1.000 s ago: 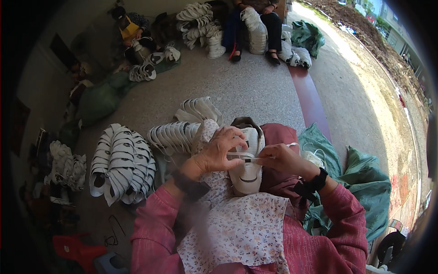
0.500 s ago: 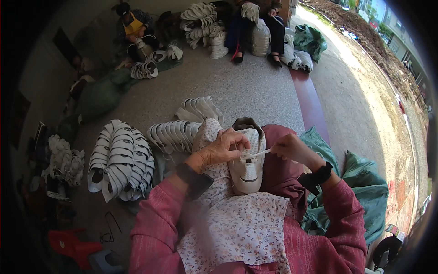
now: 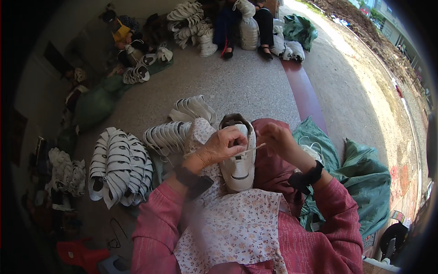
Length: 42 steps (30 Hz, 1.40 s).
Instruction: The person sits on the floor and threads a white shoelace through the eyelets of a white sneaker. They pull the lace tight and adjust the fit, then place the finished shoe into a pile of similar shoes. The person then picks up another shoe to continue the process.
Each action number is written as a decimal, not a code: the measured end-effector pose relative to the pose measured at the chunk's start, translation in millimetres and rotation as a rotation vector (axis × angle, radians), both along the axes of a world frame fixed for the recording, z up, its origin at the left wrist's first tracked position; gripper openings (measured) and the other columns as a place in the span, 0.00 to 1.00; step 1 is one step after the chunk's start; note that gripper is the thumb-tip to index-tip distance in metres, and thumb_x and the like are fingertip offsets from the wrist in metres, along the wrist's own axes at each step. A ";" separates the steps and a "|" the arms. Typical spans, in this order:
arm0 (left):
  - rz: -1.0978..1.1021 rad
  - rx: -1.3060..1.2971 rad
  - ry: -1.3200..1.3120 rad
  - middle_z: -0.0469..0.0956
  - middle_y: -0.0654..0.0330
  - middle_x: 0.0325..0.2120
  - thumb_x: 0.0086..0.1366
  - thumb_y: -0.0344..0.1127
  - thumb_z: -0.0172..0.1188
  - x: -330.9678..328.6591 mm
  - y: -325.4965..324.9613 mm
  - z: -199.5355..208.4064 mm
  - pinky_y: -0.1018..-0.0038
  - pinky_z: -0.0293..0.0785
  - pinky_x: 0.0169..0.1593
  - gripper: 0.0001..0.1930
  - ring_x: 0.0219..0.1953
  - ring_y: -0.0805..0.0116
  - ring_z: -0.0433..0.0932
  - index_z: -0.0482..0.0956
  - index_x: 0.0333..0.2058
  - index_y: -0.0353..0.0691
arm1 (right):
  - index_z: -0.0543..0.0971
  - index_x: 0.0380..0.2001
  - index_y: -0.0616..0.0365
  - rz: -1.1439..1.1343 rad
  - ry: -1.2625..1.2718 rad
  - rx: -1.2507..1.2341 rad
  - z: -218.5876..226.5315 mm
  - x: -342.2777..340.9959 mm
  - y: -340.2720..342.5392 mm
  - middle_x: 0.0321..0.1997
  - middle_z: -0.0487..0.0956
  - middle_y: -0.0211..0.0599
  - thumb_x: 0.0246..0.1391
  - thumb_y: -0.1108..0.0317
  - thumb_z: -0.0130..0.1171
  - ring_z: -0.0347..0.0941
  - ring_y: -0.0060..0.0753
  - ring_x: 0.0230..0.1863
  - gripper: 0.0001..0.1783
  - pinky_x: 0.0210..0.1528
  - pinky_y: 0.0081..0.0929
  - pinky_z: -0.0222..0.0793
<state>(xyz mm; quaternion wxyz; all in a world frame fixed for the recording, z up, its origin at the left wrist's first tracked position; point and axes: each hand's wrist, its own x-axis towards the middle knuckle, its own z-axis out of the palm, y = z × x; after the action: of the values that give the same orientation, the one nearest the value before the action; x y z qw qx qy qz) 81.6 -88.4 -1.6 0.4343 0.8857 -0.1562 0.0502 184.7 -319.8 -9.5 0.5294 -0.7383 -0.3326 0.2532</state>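
On our lap | pale shoe, toe toward us | left hand pinches the white lace over it; right hand half-curled beside the tip, grip unclear | we should keep the lace flat, untwisted | beyond, pale uppers fan on the floor

Your left grip covers a stretch of the white shoelace and part of the cream sneaker, so you can't see how the lace runs beneath it. Your right grip looks slightly blurred; whether it touches the lace's end is unclear. The lower edge crops your floral apron, and the top edge cuts off the head of the seated co-worker in dark trousers.
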 end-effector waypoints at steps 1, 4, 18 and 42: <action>0.011 -0.003 0.039 0.74 0.62 0.31 0.57 0.31 0.69 1.5 -3.3 0.8 0.76 0.71 0.39 0.09 0.34 0.72 0.73 0.81 0.36 0.37 | 0.78 0.48 0.66 0.061 -0.014 -0.042 -7.9 -1.3 -0.3 0.31 0.83 0.37 0.64 0.70 0.55 0.75 0.22 0.20 0.13 0.23 0.20 0.70; 0.039 -0.006 0.116 0.72 0.63 0.30 0.57 0.31 0.68 2.8 -9.6 3.9 0.76 0.70 0.39 0.09 0.34 0.73 0.72 0.81 0.35 0.37 | 0.81 0.41 0.65 0.133 -0.002 -0.113 -20.4 -8.7 -5.5 0.30 0.83 0.37 0.64 0.69 0.57 0.75 0.22 0.20 0.10 0.23 0.21 0.70; 0.072 0.094 0.139 0.74 0.60 0.28 0.53 0.34 0.66 1.2 -15.7 -3.8 0.69 0.75 0.39 0.06 0.32 0.63 0.78 0.83 0.30 0.42 | 0.84 0.36 0.66 0.272 -0.093 -0.062 -28.2 0.8 -4.0 0.31 0.84 0.38 0.56 0.71 0.61 0.81 0.32 0.35 0.09 0.40 0.30 0.75; -0.050 0.066 -0.060 0.76 0.59 0.30 0.55 0.30 0.68 -1.3 -6.8 -16.3 0.70 0.73 0.38 0.07 0.33 0.64 0.76 0.84 0.34 0.38 | 0.77 0.41 0.56 0.405 -0.654 -0.167 5.6 6.3 15.9 0.39 0.78 0.41 0.44 0.67 0.73 0.78 0.50 0.42 0.20 0.42 0.43 0.73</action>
<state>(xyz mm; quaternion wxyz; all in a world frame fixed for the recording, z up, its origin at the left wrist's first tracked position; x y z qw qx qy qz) 80.4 -95.2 -18.0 0.4014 0.8933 -0.1929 0.0605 191.0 -303.9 -3.9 0.2731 -0.7399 -0.6008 0.1301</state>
